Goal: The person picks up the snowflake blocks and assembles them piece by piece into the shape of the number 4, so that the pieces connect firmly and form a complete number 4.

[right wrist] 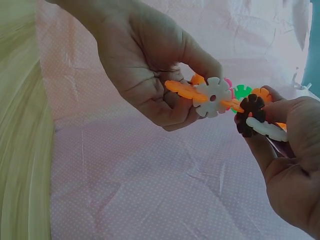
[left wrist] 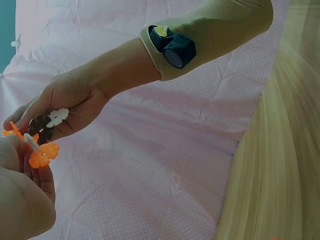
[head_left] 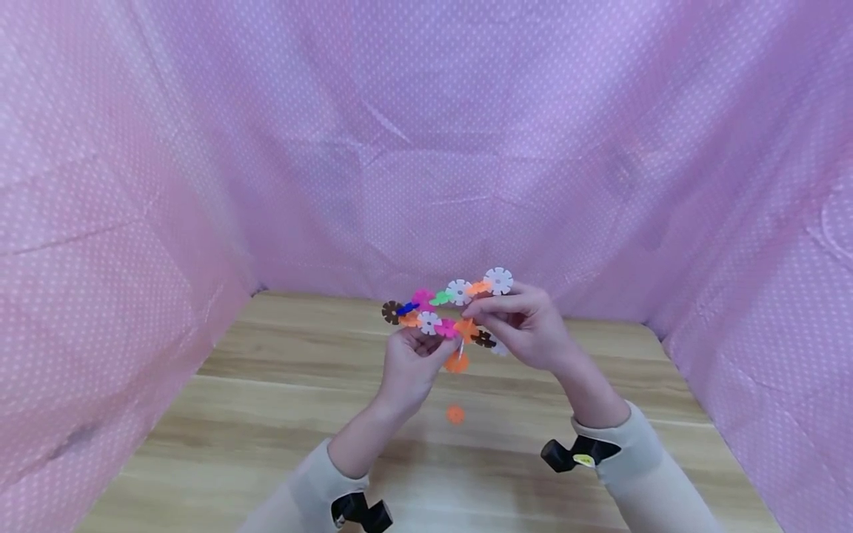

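Both hands hold up a joined chain of notched plastic snowflake discs, bent into two rows at a brown disc (head_left: 392,312). The upper row runs through blue, pink and green to a white disc (head_left: 498,281). My left hand (head_left: 409,370) grips the lower row from beneath, thumb near a pink disc (head_left: 446,328). My right hand (head_left: 533,329) pinches the chain by an orange disc (head_left: 466,330). Past that, a dark brown disc (right wrist: 251,114) and a white disc (right wrist: 266,130) lie by the right fingers. A white and orange branch, with orange disc (left wrist: 44,155), hangs below.
One loose orange disc (head_left: 455,414) lies on the wooden table (head_left: 266,414), below the hands. Pink dotted cloth (head_left: 426,178) surrounds the table at the back and both sides. Each wrist carries a black camera (head_left: 573,453) over the sleeve.
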Action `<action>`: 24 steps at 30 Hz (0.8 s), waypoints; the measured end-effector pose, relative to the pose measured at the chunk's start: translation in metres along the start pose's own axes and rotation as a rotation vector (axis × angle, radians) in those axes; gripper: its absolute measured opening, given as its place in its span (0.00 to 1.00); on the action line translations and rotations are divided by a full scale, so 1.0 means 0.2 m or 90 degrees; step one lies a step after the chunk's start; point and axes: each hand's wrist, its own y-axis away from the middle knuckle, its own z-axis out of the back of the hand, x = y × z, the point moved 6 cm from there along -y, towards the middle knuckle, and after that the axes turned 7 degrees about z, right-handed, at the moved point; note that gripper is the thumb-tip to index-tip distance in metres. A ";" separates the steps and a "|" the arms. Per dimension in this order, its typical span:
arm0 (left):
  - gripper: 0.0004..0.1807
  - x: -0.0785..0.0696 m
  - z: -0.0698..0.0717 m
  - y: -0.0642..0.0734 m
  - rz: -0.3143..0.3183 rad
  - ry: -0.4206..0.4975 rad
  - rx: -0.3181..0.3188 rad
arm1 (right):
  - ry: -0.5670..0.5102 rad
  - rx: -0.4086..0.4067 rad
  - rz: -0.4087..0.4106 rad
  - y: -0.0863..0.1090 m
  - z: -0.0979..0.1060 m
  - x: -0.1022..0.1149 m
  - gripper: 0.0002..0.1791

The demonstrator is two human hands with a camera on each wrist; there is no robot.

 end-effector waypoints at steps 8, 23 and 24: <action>0.17 -0.01 0.00 -0.01 -0.036 0.000 0.019 | 0.017 0.029 0.011 -0.01 0.00 -0.01 0.15; 0.21 -0.07 0.05 -0.03 -0.092 -0.007 -0.012 | -0.129 -0.038 0.023 0.03 0.01 -0.03 0.14; 0.21 -0.07 0.06 -0.03 -0.093 -0.005 -0.018 | -0.136 -0.052 0.018 0.04 0.02 -0.04 0.14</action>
